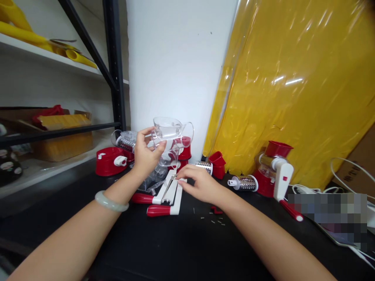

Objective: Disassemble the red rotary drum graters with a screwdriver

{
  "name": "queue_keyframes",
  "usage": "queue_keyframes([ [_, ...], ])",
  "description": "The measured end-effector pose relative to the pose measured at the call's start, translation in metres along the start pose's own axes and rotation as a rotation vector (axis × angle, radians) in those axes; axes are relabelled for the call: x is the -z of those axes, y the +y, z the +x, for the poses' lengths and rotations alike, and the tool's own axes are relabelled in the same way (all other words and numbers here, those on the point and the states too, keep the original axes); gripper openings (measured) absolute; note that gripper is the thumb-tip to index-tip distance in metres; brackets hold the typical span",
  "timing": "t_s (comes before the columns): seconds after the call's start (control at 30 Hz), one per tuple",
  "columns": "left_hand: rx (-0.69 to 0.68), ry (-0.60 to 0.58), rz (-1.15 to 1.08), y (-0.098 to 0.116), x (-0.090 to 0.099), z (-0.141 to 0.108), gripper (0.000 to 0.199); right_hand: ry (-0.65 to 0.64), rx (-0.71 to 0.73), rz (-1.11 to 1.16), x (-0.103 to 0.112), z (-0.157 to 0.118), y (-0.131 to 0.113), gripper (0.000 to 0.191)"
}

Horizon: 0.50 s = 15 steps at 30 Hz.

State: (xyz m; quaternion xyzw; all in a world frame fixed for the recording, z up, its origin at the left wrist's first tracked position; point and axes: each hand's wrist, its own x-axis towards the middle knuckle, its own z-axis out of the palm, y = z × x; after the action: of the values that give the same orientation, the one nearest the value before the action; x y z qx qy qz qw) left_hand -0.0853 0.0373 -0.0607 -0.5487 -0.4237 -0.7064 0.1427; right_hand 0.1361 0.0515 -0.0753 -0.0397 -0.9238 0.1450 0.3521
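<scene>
My left hand (148, 152) grips a clear plastic housing (168, 132) by its side and holds it above the dark table (164, 249). Lower and to the right, my right hand (195, 179) has its fingers bent around the upper end of the white crank handles; a small metal piece (173, 176) shows at its fingertips. Two white cranks with red grips (158, 210) lie below the hands. Behind the clear housing stands a red part (184, 150). Other clear parts (152, 177) lie beneath my left wrist.
A red base (109, 160) stands at the left. Grater drums (244, 183), a red hopper (217, 164) and an assembled grater (274, 171) are on the right, near cables and a blurred-out device (331, 218). Small slivers (216, 221) lie centre right. A shelf (52, 168) borders the left.
</scene>
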Motion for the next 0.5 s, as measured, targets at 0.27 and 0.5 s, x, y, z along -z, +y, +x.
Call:
queue_keyframes([
  [0.27,0.453,-0.388,-0.613,0.029,-0.025,-0.034,0.047,0.47,-0.245,0.083,0.053,-0.02,0.0,0.085],
  [0.5,0.35,-0.712,-0.677,0.053,-0.024,-0.039,0.064,0.246,-0.312,0.366,0.07,-0.024,-0.003,0.083],
])
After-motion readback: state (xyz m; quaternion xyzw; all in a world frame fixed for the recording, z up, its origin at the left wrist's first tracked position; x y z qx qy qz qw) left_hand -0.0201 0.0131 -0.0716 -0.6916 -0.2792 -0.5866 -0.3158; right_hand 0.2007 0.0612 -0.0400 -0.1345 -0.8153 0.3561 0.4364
